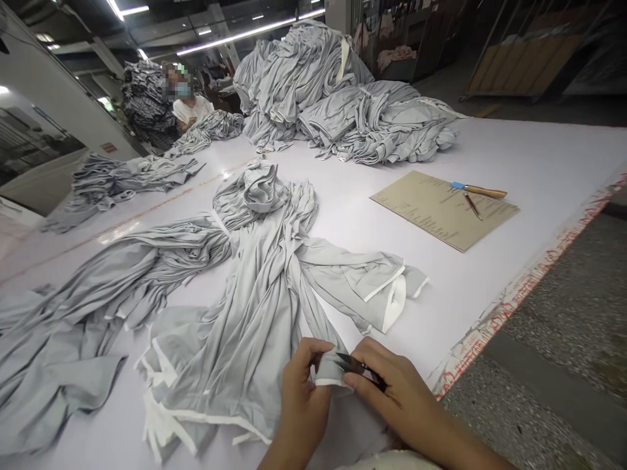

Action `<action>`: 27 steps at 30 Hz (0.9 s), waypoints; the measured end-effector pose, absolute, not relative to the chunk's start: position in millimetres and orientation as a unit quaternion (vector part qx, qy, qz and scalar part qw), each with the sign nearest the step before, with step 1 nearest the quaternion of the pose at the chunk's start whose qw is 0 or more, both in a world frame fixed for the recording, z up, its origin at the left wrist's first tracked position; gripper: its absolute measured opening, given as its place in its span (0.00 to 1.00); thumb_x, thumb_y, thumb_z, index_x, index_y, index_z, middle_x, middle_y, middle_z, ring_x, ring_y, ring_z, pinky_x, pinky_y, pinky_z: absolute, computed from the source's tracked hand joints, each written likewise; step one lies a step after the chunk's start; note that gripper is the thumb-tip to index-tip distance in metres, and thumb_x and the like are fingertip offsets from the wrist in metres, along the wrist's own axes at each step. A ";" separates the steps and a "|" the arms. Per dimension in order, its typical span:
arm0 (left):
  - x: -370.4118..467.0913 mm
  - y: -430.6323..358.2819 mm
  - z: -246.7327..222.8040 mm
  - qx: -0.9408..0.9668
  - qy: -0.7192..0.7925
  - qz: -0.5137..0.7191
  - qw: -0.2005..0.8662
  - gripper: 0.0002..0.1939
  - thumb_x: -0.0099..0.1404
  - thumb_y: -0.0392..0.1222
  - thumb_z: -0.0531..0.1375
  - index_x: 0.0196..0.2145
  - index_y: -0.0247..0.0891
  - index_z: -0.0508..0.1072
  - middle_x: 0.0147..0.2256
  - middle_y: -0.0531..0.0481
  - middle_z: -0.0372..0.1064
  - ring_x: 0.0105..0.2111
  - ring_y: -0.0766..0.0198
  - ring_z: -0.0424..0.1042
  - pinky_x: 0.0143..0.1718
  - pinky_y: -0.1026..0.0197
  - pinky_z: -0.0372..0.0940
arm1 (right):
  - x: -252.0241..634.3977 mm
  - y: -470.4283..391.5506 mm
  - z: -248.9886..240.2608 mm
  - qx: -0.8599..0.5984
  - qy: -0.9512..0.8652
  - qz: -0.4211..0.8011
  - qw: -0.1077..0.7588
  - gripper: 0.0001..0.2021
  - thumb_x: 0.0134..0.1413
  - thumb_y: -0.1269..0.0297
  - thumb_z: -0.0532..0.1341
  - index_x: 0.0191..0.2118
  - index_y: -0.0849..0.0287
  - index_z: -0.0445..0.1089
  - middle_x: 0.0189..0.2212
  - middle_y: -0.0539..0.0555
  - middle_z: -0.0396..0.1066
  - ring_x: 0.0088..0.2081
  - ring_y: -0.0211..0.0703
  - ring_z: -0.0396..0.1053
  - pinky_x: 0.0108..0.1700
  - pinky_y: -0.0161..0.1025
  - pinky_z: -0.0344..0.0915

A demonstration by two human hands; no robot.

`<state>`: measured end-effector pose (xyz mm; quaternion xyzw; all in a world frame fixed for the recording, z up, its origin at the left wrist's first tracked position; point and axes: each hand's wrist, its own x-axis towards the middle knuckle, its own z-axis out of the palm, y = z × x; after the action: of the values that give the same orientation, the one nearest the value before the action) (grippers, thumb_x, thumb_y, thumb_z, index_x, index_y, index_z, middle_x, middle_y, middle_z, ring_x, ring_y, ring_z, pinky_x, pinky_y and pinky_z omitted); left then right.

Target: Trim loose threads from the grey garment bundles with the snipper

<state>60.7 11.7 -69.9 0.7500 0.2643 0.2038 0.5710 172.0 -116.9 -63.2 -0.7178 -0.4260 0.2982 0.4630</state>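
Light-grey cloth with white edging (330,369) is pinched by my left hand (306,395); my right hand (392,385) grips black pointed snips (360,367). Brown flat sheet (431,210), far right: I cannot read its print.

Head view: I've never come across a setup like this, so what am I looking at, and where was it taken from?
There is no machine here: one picture, from a camera on a person's head, looking forward and down at their bare hands. The left hand pinches white-edged cloth; the right hand holds small dark snips against it. The table bears loose grey garments, a big heap behind, and a printed sheet with a pen and wooden-handled tool. Another person is beyond.
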 end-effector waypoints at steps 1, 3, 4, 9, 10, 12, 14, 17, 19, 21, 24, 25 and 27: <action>60.6 11.5 -70.3 0.750 0.264 0.205 0.570 0.08 0.57 0.31 0.56 0.35 0.40 0.69 0.26 0.55 0.66 0.27 0.64 0.65 0.29 0.64 0.60 | 171.3 -116.1 -63.2 -0.723 -0.431 0.289 0.455 0.11 0.64 0.59 0.52 0.32 0.56 0.65 0.29 0.49 0.62 0.30 0.41 0.66 0.31 0.35 0.60; 59.9 11.2 -71.1 0.753 0.262 0.207 0.567 0.09 0.56 0.31 0.56 0.35 0.40 0.69 0.26 0.56 0.66 0.26 0.65 0.64 0.29 0.65 0.60 | 170.8 -115.1 -63.9 -0.732 -0.440 0.275 0.442 0.12 0.65 0.60 0.51 0.32 0.56 0.66 0.29 0.49 0.62 0.30 0.41 0.66 0.31 0.35 0.60; 59.5 11.1 -71.4 0.754 0.263 0.207 0.565 0.09 0.56 0.31 0.56 0.35 0.41 0.69 0.26 0.56 0.66 0.27 0.65 0.64 0.29 0.65 0.60 | 171.0 -115.2 -64.2 -0.735 -0.442 0.271 0.438 0.12 0.65 0.60 0.51 0.32 0.56 0.67 0.29 0.49 0.62 0.30 0.41 0.66 0.31 0.35 0.60; 59.1 11.3 -66.9 0.770 0.267 0.212 0.539 0.09 0.56 0.31 0.56 0.34 0.40 0.70 0.25 0.56 0.66 0.25 0.65 0.64 0.27 0.65 0.60 | 172.1 -118.2 -61.9 -0.724 -0.439 0.292 0.445 0.12 0.65 0.59 0.52 0.32 0.55 0.66 0.29 0.49 0.63 0.30 0.40 0.66 0.31 0.34 0.60; 59.7 11.6 -64.7 0.781 0.260 0.210 0.527 0.09 0.55 0.30 0.56 0.34 0.39 0.70 0.24 0.56 0.66 0.24 0.65 0.64 0.26 0.66 0.60 | 172.2 -118.3 -61.0 -0.720 -0.440 0.295 0.448 0.11 0.65 0.59 0.52 0.32 0.55 0.65 0.29 0.49 0.63 0.30 0.40 0.66 0.31 0.34 0.60; 61.1 12.5 -59.8 0.802 0.239 0.202 0.508 0.09 0.54 0.30 0.55 0.33 0.39 0.70 0.24 0.56 0.66 0.23 0.65 0.64 0.25 0.66 0.60 | 172.2 -117.5 -59.5 -0.716 -0.443 0.297 0.451 0.11 0.64 0.59 0.53 0.31 0.55 0.65 0.29 0.48 0.62 0.30 0.40 0.66 0.30 0.34 0.60; 62.2 13.8 -55.8 0.820 0.215 0.196 0.492 0.09 0.54 0.30 0.55 0.33 0.39 0.70 0.24 0.55 0.67 0.23 0.65 0.65 0.25 0.66 0.60 | 172.0 -115.8 -58.7 -0.714 -0.448 0.297 0.449 0.10 0.64 0.59 0.53 0.31 0.55 0.65 0.29 0.48 0.62 0.29 0.40 0.65 0.30 0.33 0.59; 62.7 16.0 -53.0 0.848 0.181 0.198 0.456 0.08 0.57 0.30 0.55 0.33 0.39 0.70 0.25 0.54 0.69 0.24 0.65 0.68 0.26 0.66 0.62 | 172.0 -113.7 -58.5 -0.717 -0.453 0.293 0.441 0.10 0.64 0.60 0.53 0.31 0.55 0.65 0.29 0.48 0.62 0.29 0.40 0.66 0.30 0.34 0.59; 62.4 17.0 -52.8 0.863 0.162 0.201 0.433 0.07 0.58 0.31 0.55 0.34 0.39 0.70 0.26 0.53 0.70 0.25 0.65 0.69 0.26 0.66 0.62 | 172.6 -113.2 -58.5 -0.721 -0.456 0.289 0.435 0.10 0.64 0.61 0.52 0.31 0.55 0.65 0.29 0.49 0.62 0.29 0.40 0.66 0.30 0.34 0.59; 61.9 17.3 -53.0 0.869 0.156 0.201 0.424 0.07 0.59 0.31 0.56 0.34 0.39 0.70 0.26 0.53 0.71 0.25 0.65 0.69 0.27 0.66 0.63 | 173.8 -113.3 -58.9 -0.721 -0.460 0.289 0.431 0.11 0.64 0.62 0.52 0.31 0.56 0.65 0.29 0.48 0.62 0.29 0.40 0.66 0.31 0.35 0.59; 61.6 16.6 -53.3 0.861 0.175 0.190 0.439 0.07 0.58 0.31 0.56 0.34 0.39 0.70 0.26 0.53 0.70 0.25 0.65 0.68 0.26 0.66 0.62 | 175.5 -114.6 -61.8 -0.717 -0.459 0.291 0.437 0.11 0.65 0.62 0.51 0.31 0.55 0.65 0.29 0.48 0.62 0.30 0.40 0.66 0.32 0.35 0.59; 61.6 16.1 -53.3 0.854 0.187 0.184 0.449 0.07 0.58 0.31 0.55 0.34 0.39 0.69 0.26 0.53 0.70 0.25 0.65 0.67 0.26 0.66 0.61 | 175.5 -115.1 -63.7 -0.715 -0.456 0.287 0.446 0.11 0.65 0.61 0.51 0.32 0.55 0.65 0.29 0.48 0.61 0.30 0.40 0.65 0.31 0.35 0.59; 62.0 14.8 -53.7 0.837 0.208 0.172 0.476 0.10 0.55 0.29 0.55 0.34 0.40 0.69 0.26 0.54 0.68 0.25 0.65 0.65 0.26 0.66 0.60 | 174.4 -115.6 -68.6 -0.706 -0.453 0.269 0.473 0.10 0.64 0.58 0.54 0.32 0.55 0.63 0.29 0.48 0.60 0.29 0.40 0.64 0.30 0.34 0.58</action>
<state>62.0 14.8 -53.7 0.8372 0.2085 0.1719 0.4755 174.4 -115.6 -68.6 -0.7064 -0.4530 0.2690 0.4728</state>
